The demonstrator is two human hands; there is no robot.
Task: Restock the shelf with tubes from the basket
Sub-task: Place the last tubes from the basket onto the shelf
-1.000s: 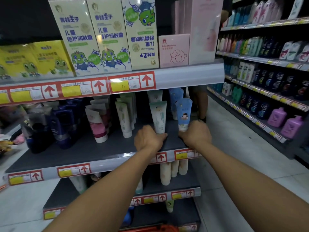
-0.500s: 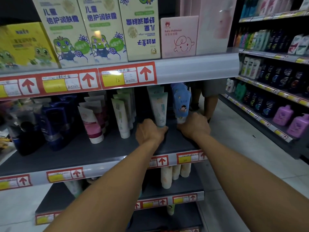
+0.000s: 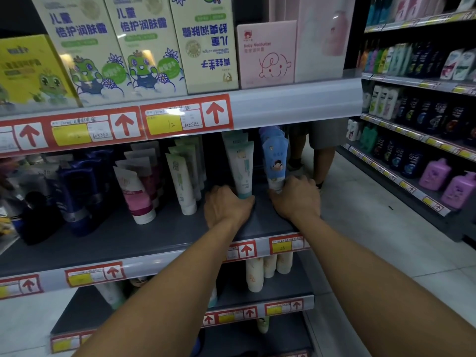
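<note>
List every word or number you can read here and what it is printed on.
"Baby Moisturizer": pink box, top shelf.
"儿童 倍护润肤露": two cream frog boxes.
"CHILDREN", upside down: third cream box.
"12", handwritten: yellow price tag.
Tube labels and the other price tags: too blurred.

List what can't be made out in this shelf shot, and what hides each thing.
- Basket: not in the head view at all.
- Cap of the white-and-teal tube: hidden behind the left hand.
- Base of the blue tube: covered by the right hand.
- Tubes on the lower shelf: tops hidden by the shelf edge above.
- Dark bottles at the left: too dim and blurred to read.
</note>
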